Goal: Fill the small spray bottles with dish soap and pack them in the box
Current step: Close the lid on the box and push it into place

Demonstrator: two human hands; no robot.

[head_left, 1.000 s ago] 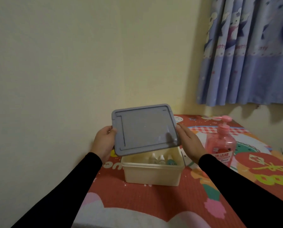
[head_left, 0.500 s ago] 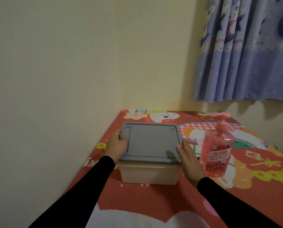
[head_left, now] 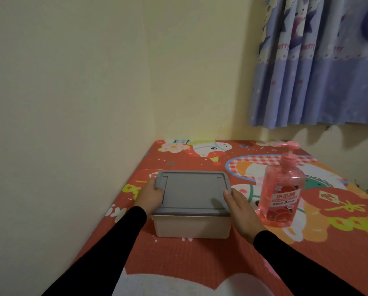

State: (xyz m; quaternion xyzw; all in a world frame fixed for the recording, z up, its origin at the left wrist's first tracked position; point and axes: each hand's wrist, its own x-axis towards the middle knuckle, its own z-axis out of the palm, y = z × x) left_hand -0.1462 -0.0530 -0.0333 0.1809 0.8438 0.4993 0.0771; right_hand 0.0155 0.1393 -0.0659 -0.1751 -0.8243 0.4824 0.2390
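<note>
I see the box (head_left: 191, 226) with its lid (head_left: 192, 192) on, between my hands: left hand (head_left: 150, 197) at nine o'clock seemingly gripping the lid edge, right hand (head_left: 242, 208) at three, fingers straight against it.

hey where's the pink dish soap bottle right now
In the head view the pink dish soap bottle stands upright on the patterned mat, right of the lidded box, just beyond the right hand.
</note>
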